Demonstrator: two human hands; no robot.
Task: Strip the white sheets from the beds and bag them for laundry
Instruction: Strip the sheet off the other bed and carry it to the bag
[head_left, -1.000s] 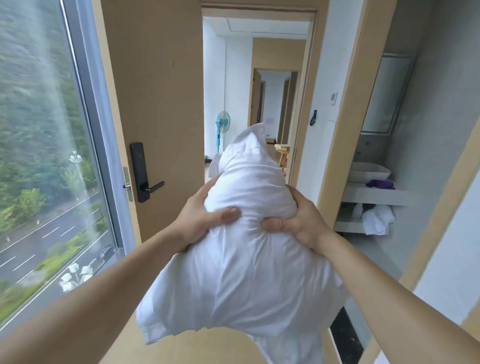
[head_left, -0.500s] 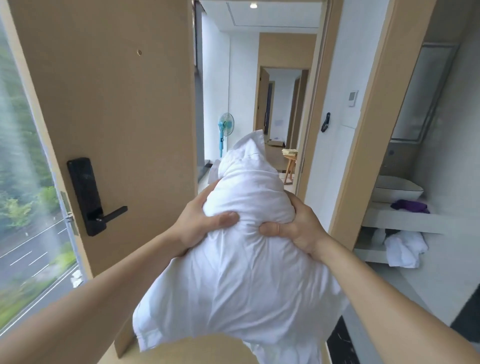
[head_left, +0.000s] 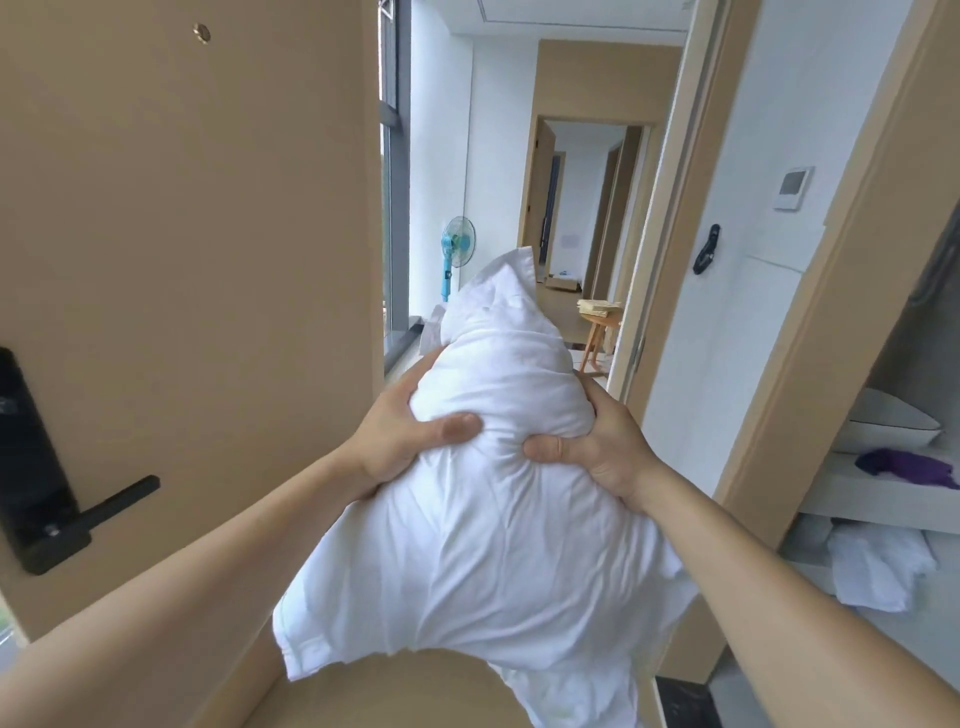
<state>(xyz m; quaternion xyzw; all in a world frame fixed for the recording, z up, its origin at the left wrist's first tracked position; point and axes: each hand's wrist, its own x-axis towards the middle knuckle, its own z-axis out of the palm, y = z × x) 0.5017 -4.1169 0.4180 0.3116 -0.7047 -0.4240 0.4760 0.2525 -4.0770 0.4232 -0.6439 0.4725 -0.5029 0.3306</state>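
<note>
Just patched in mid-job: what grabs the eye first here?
A puffy white linen bundle fills the centre, gripped at its middle by the left hand and right hand. A tan door with a black lever lock stands open on the left; a blue fan stands down the hallway beyond.

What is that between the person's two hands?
A puffy white linen bundle fills the gap: the left hand and right hand grip it from either side, in the head view.
</note>
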